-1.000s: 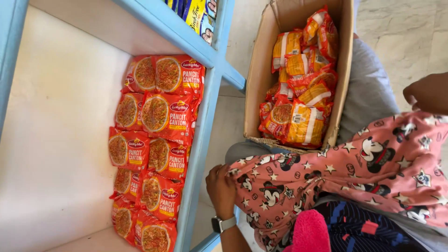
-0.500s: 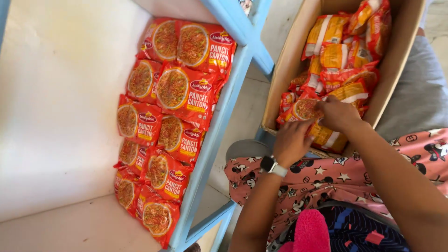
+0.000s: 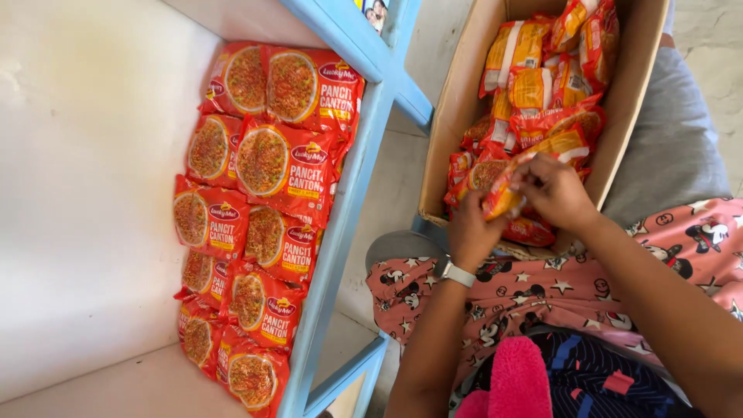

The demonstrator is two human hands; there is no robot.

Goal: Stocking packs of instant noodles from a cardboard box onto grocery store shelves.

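Half a second before, we had both hands only reaching into the cardboard box (image 3: 453, 116); by this moment they had closed on one orange noodle packet (image 3: 512, 184) and begun to raise it off the pile, so a packet was on its way out. Our left hand (image 3: 474, 231), with the wristwatch (image 3: 457, 272) behind it, pinched the packet's lower end, fingers pressed together. Our right hand (image 3: 559, 193) gripped the upper end from above, wrist bent, forearm crossing the pink patterned lap. Well left of our fingers, red packets (image 3: 263, 201) lay stacked on the white shelf (image 3: 85, 193) inside the blue frame.
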